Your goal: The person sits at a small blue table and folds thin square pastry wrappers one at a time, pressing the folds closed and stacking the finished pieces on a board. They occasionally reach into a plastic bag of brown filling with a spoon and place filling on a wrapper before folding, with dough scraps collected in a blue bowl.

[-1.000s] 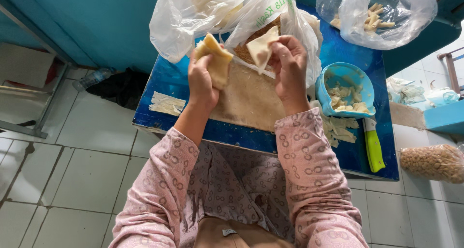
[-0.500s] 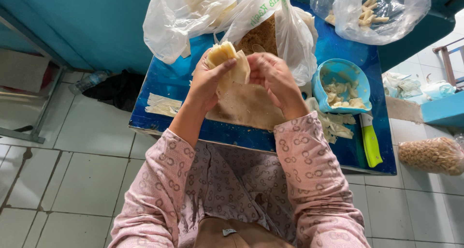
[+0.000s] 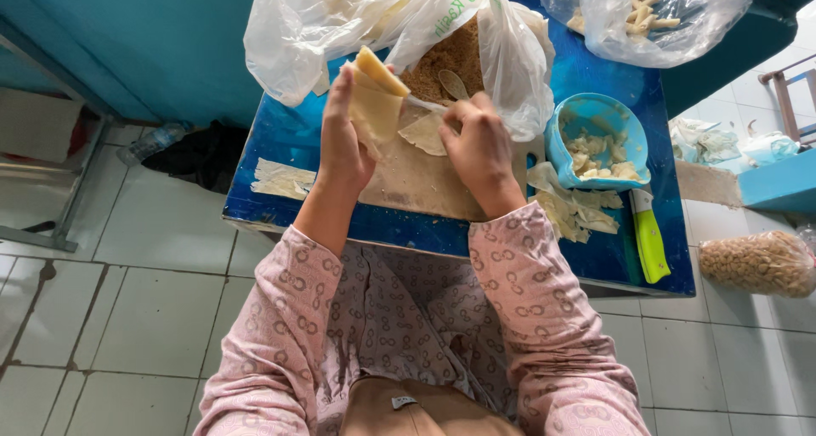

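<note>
My left hand (image 3: 344,138) holds up a folded pale yellow dough sheet (image 3: 374,100) above a wooden board (image 3: 416,185). My right hand (image 3: 480,143) grips the handle of a spoon (image 3: 450,86), whose bowl rests on brown crumbly filling (image 3: 442,66) inside an open clear plastic bag (image 3: 510,62). Another dough sheet (image 3: 425,134) lies on the board under my right hand. Both hands work over a small blue table (image 3: 289,138).
A blue plastic bowl (image 3: 599,117) with dough scraps stands to the right, with trimmed sheets (image 3: 578,211) and a green-handled knife (image 3: 648,240) beside it. Dough strips (image 3: 283,179) lie at the left. A bag of rolled pieces (image 3: 654,15) sits far right. A bag of peanuts (image 3: 756,264) lies on the tiled floor.
My hands have parted: the left lifted the folded sheet up and left, and the right moved down to the spoon by the filling bag.
</note>
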